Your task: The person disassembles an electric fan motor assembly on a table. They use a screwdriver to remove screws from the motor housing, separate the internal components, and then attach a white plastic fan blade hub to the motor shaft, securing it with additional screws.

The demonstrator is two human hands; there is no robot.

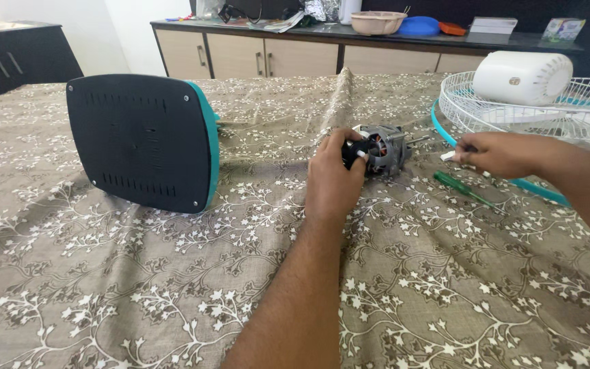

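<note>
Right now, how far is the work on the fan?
Done: the motor is out, lying bare on the patterned cloth; the white rear cover rests on the wire grille, and the base lies tipped over. In hand: the left hand grips the motor; the right hand touches small parts. The green screwdriver lies unused. Left: cannot tell.

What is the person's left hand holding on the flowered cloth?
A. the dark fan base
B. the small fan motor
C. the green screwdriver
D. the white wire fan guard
B: the left hand wraps the black end of the fan motor, while the green screwdriver lies untouched on the cloth nearer the right hand.
</note>
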